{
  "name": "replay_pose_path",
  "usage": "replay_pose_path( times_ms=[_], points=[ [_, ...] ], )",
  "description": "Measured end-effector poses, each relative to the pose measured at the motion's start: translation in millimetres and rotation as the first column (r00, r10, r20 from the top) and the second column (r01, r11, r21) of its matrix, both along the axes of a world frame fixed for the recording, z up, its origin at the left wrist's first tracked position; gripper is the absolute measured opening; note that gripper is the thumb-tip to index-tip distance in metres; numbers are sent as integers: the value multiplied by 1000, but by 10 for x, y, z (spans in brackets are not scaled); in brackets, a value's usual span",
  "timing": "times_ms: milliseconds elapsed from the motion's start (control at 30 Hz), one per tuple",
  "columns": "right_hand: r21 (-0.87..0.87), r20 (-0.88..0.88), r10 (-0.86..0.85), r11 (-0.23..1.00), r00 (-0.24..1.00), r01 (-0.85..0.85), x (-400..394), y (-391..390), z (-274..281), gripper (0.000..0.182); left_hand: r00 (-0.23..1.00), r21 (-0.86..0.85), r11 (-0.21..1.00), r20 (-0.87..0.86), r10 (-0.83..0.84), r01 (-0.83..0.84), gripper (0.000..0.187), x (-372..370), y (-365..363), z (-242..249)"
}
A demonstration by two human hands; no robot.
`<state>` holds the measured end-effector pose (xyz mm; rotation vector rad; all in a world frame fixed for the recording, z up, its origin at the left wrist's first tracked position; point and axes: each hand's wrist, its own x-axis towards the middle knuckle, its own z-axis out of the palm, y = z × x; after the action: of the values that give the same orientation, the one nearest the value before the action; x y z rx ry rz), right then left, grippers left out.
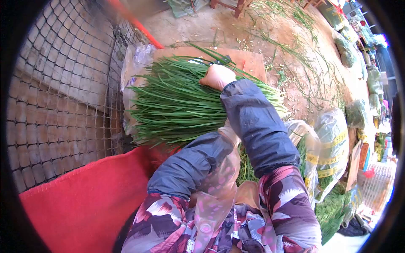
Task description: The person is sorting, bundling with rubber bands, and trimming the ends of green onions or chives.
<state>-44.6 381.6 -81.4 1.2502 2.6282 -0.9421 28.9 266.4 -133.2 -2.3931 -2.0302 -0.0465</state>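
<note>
A thick heap of garlic chives (181, 99) lies on a brown board (253, 63), green leaves to the left and pale stems to the right. My right hand (219, 77) is closed at the far side of the heap, fingers curled into the leaves. Just beyond it shows a small dark object (223, 59), too covered to name. My left hand (230, 130) is at the near side of the chives, mostly behind my right forearm; its fingers are hidden.
Wire mesh (63, 97) and a red cloth-like sheet (88, 198) border the left. Plastic bags of greens (331, 147) stand at right. Scattered leaves (291, 46) litter the floor, with a wooden stool (236, 6) at the top.
</note>
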Motion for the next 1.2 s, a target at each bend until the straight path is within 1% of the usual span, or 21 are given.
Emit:
replay_pose_path(
  times_ms=[33,67,100,167,233,300,333,367,433,500,567,600,633,700,767,833,900,967,1067,1133,1200],
  points=[
    [-233,-116,-64,972,991,36,8,-5,49,46,1000,-9,1000,-9,2,-2,67,6,5,8],
    [-322,-353,-194,944,915,76,88,-1,111,38,1000,-7,1000,-17,7,-7,67,-10,4,12],
    [-437,-409,-301,893,861,105,156,27,227,32,1000,-13,1000,-29,7,-7,68,-17,7,19],
    [-768,-483,-531,638,697,-46,276,116,393,31,998,-28,1000,-63,11,-13,70,0,33,58],
    [-753,-500,-568,658,654,-5,325,36,669,28,992,-54,998,-124,13,-20,71,-30,27,124],
    [-691,-664,-518,701,539,-178,448,-77,985,29,982,-76,997,-190,14,-29,73,-40,12,160],
    [-607,-746,-477,775,465,-178,612,-161,1218,33,976,-72,997,-217,13,-30,74,-17,-6,164],
    [-516,-818,-424,840,390,-168,869,-240,1428,37,977,86,995,-201,64,-48,70,1,0,64],
    [-416,-885,-384,906,262,-79,1617,-372,1639,41,990,129,991,143,3,-21,74,-50,-13,95],
    [-401,-915,-381,896,131,-189,2491,-448,1588,44,988,132,991,151,15,-35,81,-65,14,114],
    [-416,-898,-326,845,295,-335,3415,-486,1077,41,979,73,997,204,0,-15,82,-127,24,280],
    [-166,-633,-136,985,762,38,3594,-639,651,34,985,67,997,174,13,-25,83,-129,44,319],
    [264,-102,-165,946,981,187,3741,-809,301,27,990,66,997,139,30,-40,84,-133,70,368],
    [14,31,-477,879,879,476,3738,-1262,20,14,993,52,997,109,46,-52,94,-152,93,474],
    [53,-248,-331,934,910,354,3422,-1478,-167,22,993,75,995,98,61,-69,103,-186,93,471],
    [216,-365,-96,959,926,185,3169,-1460,-460,28,988,137,990,156,14,-36,115,-259,28,448],
    [329,-172,23,944,985,36,2930,-1420,-650,32,980,118,993,193,-39,16,122,-328,-103,485],
    [408,-9,152,903,988,-135,2716,-1306,-592,28,994,50,997,87,-62,58,131,-375,-199,486],
    [525,-179,216,846,960,-93,2508,-1192,-695,28,994,-7,1000,-103,-30,29,131,-349,-131,485],
    [478,-72,297,848,952,-228,2348,-1120,-734,19,991,13,1000,-130,-26,28,128,-416,17,426],
    [442,-43,312,858,949,-262,2268,-1049,-684,15,996,-118,993,-93,3,-14,122,-470,188,436]
  ],
)
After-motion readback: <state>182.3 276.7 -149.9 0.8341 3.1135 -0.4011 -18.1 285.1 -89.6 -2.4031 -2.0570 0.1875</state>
